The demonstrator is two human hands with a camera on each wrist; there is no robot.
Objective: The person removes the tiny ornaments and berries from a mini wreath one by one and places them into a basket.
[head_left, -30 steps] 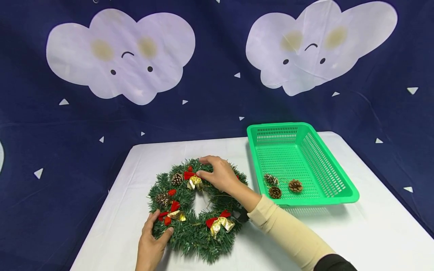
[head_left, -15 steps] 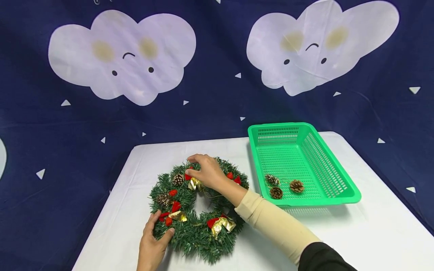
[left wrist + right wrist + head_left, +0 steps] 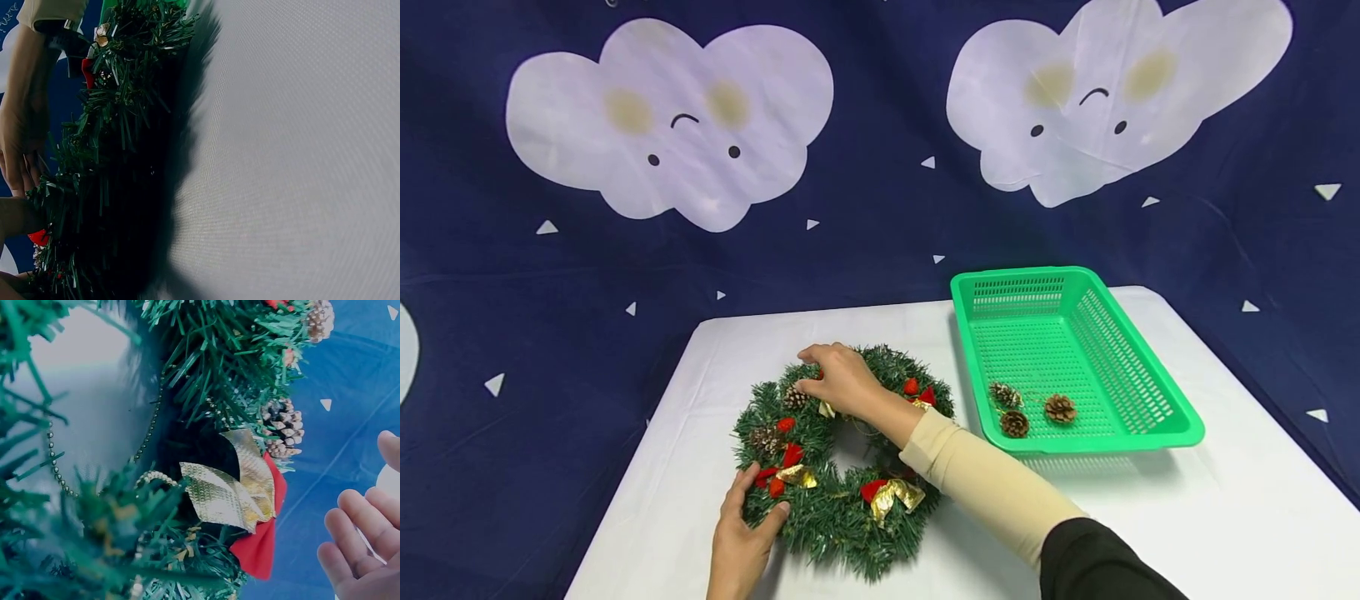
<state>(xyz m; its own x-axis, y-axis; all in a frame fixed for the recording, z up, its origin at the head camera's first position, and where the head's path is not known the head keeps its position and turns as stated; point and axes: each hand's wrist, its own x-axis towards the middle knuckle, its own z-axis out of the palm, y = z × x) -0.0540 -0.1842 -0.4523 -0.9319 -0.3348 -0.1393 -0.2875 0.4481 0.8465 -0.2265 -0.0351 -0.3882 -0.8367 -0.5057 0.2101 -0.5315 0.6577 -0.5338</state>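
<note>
A green tinsel wreath (image 3: 831, 521) with red-and-gold bows and pine cones lies on a white-covered table. At its near left edge my left hand (image 3: 739, 537) rests with thumb and fingers spread beside a bow (image 3: 796, 476). My right hand (image 3: 842, 383) hovers over the wreath's far left part, fingers loosely bent and holding nothing, close to a pine cone (image 3: 795, 397). In the right wrist view, its fingers (image 3: 356, 531) are apart from the bow (image 3: 219, 497), and a gold bead string (image 3: 150, 434) loops across the wreath's opening.
A green plastic basket (image 3: 1150, 367) stands at the right rear of the table. Inside it lie a brown pine cone (image 3: 1060, 408), a darker one (image 3: 1014, 424) and a white-tipped one (image 3: 1005, 395). A dark blue cloud-patterned cloth (image 3: 880, 100) hangs behind the table.
My right hand has moved left across the wreath's far side, from right of the far bow to beside the pine cone. My left hand has stayed at the near left edge.
</note>
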